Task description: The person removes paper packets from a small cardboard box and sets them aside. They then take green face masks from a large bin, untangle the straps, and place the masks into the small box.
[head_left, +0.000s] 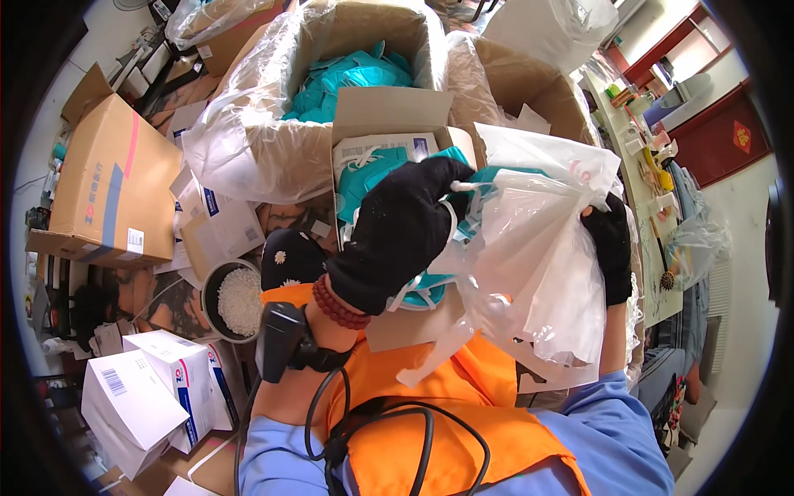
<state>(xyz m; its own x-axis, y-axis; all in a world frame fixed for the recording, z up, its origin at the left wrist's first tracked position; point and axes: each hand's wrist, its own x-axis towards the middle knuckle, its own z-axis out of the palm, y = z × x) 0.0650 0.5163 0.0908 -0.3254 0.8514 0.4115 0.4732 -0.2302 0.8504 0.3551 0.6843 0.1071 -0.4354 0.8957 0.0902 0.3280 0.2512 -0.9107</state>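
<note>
My left hand (pixel 397 227), in a black glove, is closed at the mouth of a white plastic bag (pixel 538 273). White straps run from its fingertips to a teal face mask (pixel 471 211), partly hidden by the bag. On the right, my right hand (pixel 610 248), also black-gloved, grips the side of the bag, which hangs crumpled over my lap. Under my left hand stands an open carton (pixel 397 326) with more teal masks (pixel 354 188) and white straps inside. My left hand covers much of that carton's contents.
Beyond the carton, a large plastic-lined box (pixel 248 161) holds a heap of teal masks (pixel 351 74). Another lined box (pixel 484 74) stands to its right. At left are a bowl of white pieces (pixel 238 299), a brown carton (pixel 99 182) and white boxes (pixel 136 405).
</note>
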